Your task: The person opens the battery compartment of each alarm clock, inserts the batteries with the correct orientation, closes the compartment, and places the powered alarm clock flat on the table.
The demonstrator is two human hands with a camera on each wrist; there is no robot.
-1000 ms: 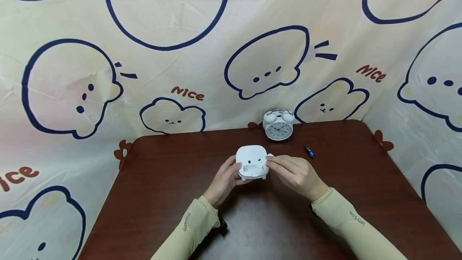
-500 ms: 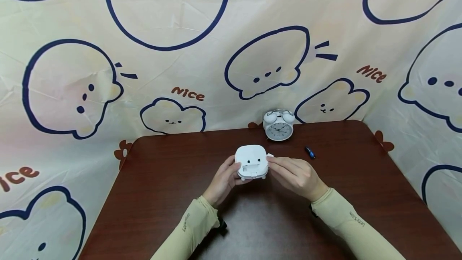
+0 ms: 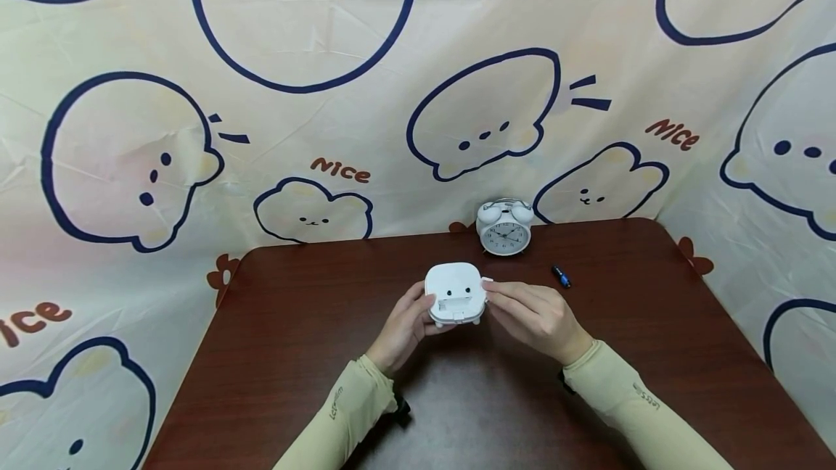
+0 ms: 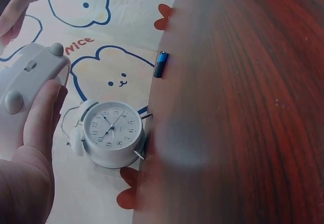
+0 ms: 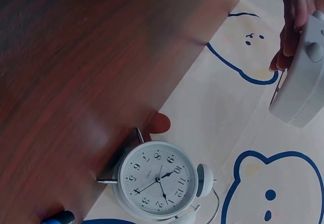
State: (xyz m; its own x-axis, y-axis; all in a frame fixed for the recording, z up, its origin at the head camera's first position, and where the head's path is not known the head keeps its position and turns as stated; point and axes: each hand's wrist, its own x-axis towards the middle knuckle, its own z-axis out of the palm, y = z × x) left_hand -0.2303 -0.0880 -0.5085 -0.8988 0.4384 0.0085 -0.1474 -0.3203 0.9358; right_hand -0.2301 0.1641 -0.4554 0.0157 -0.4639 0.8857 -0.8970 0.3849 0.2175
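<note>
My left hand (image 3: 400, 326) grips a white rounded-square device (image 3: 455, 275) by its left side, thumb on the near face. Two black dots and an uncovered rectangular battery recess (image 3: 453, 304) show on that face. Two knob-like feet stick out of its lower edge, also visible on the device (image 4: 30, 80) in the left wrist view. At the device's right edge my right hand (image 3: 538, 319) pinches a small white piece (image 3: 488, 280), mostly hidden by the fingertips. The device is held up above the brown table (image 3: 313, 376).
A white twin-bell alarm clock (image 3: 505, 231) stands at the table's back edge, behind the device. To its right lies a blue and black battery (image 3: 560, 275). A cartoon-printed cloth (image 3: 339, 122) hangs behind and beside the table.
The device has shifted very slightly to the left. Both hands keep the same hold, and the alarm clock and battery stay in place.
</note>
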